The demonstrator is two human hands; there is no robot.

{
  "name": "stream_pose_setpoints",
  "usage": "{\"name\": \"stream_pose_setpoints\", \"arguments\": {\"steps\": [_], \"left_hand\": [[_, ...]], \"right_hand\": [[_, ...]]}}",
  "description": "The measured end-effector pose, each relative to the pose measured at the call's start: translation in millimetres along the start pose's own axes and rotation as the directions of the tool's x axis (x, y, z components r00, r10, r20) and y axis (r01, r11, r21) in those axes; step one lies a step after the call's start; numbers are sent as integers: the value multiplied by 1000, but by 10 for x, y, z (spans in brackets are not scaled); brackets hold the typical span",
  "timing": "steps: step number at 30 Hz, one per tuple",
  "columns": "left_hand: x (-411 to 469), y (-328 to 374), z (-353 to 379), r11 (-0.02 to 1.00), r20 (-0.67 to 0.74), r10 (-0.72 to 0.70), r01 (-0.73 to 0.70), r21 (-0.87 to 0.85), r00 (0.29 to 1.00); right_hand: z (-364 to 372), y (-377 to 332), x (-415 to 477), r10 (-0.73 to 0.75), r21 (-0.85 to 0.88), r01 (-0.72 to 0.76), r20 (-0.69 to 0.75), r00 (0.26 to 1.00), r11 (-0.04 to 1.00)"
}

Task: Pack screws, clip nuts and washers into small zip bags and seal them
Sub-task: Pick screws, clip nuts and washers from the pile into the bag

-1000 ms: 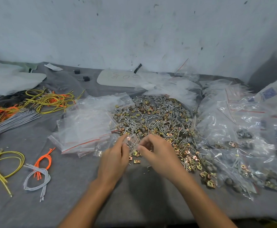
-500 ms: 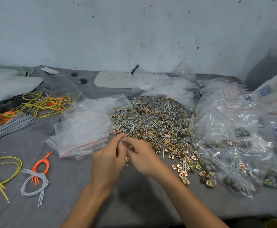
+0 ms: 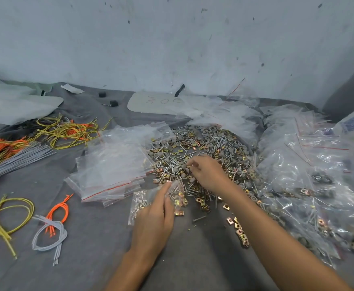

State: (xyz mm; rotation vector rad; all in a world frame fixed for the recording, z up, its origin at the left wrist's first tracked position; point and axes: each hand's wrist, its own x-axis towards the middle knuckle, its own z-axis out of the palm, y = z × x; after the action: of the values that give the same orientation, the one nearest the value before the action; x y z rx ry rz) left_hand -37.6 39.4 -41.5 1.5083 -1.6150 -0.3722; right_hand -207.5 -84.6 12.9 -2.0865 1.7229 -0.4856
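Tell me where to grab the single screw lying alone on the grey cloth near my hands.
Pinch the screw across the middle of its shank, coming straight down from above. It lies flat on the grey cloth, clear of the nearby clip nuts, so both long sides are free.

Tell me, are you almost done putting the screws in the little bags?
Not nearly. Done: many filled bags heaped on the right. In hand: the left hand holds a part-filled small bag while the right hand reaches into the loose pile. Left: that big pile and a stack of empty bags.
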Motion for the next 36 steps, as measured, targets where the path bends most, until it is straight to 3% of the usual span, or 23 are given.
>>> {"name": "stream_pose_setpoints", "arguments": {"steps": [13,24,30,33,36], "left_hand": [[7,22,-15,1000,-31,12,-13,-20,999],[11,7,-12,1000,-33,-8,8,-2,999],[17,2,-10,1000,-45,-12,11,-12,999],[13,-3,-8,1000,-44,-8,7,-10,999],[15,-5,-5,1000,-61,15,-16,-18,998]], "right_hand": [[43,-18,245,-45,-301,110,215,976,947],[-37,54,119,-93,-337,134,135,986,932],[-107,100,-119,-132,-192,130,4,991,973],[-113,90,-344,-73,71,75,-31,997,995],[-43,44,-613,-52,303,59,-29,998,951]]}}
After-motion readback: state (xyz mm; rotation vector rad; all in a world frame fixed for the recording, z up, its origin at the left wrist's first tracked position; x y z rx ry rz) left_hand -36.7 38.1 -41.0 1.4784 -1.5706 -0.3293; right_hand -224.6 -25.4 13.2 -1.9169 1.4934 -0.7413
